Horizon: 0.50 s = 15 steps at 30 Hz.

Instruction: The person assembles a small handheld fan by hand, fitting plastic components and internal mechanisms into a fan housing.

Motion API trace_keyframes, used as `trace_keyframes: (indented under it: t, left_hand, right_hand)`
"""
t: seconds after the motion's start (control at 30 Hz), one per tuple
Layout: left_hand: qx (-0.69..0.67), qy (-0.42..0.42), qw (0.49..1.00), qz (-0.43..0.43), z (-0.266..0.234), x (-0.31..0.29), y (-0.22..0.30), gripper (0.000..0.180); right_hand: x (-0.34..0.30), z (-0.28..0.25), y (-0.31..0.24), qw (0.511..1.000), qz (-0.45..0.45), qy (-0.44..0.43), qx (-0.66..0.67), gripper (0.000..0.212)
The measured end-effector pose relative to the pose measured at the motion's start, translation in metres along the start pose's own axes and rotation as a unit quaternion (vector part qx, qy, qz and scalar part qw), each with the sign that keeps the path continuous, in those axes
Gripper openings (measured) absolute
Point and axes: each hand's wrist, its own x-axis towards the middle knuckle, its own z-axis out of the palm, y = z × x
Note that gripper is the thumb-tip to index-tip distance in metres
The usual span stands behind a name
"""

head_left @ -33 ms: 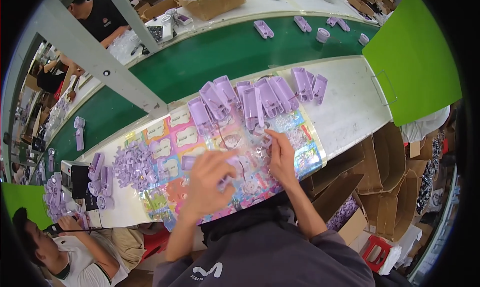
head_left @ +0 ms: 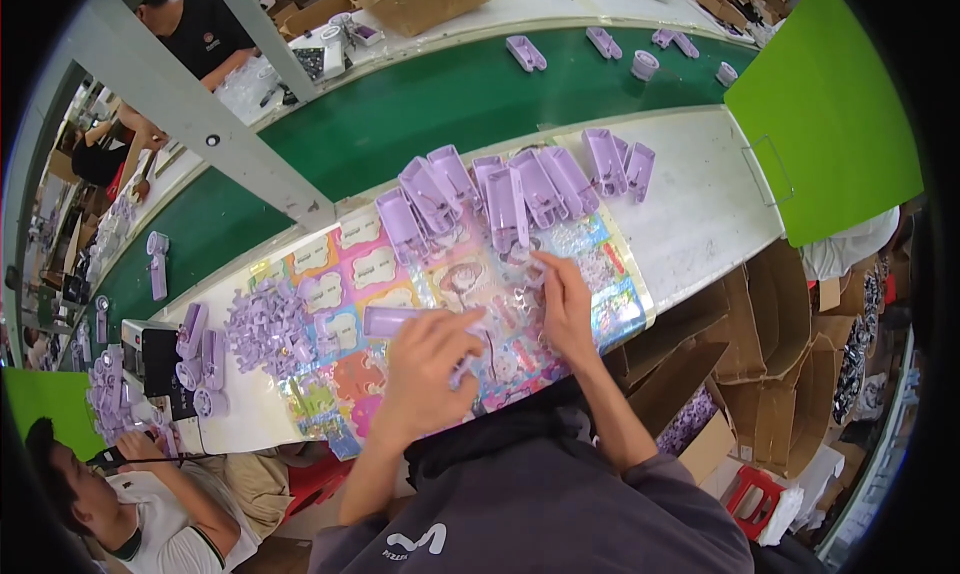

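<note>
My left hand (head_left: 428,369) hovers over the colourful mat with curled fingers. A small purple plastic piece (head_left: 462,373) shows in its grasp. Just beyond its knuckles lies a purple elongated housing (head_left: 390,321), partly covered by the hand. My right hand (head_left: 567,309) has its fingers drawn together at the mat's right part; what they pinch, if anything, is too small to make out. Past its fingertips stands a group of open, trough-shaped purple housings (head_left: 502,209), some with thin dark wires. A dark wire (head_left: 490,336) lies between my hands.
Small purple parts (head_left: 270,329) are heaped on the left of the patterned mat (head_left: 372,269). A green conveyor belt (head_left: 420,114) carries purple housings beyond the table. Cardboard boxes (head_left: 780,374) stand at the right. A co-worker (head_left: 150,494) sits at lower left; a grey post (head_left: 215,139) rises beside the belt.
My left hand has moved slightly right with the small purple piece, uncovering more of the purple housing behind it. My right hand has barely shifted.
</note>
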Motion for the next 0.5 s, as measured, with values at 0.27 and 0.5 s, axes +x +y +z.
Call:
trace_keyframes:
  t: [0.27,0.5]
  left_hand:
    - [0.041,-0.007,0.997,-0.068,0.042,-0.039,-0.009,0.069]
    - [0.017,0.039,0.998,-0.052,0.06,-0.044,-0.007,0.076]
  right_hand:
    - [-0.031,-0.017,-0.036,0.968,0.118,-0.184,0.12,0.032]
    - [-0.044,-0.001,-0.043,0.946,0.173,-0.274,0.02,0.033]
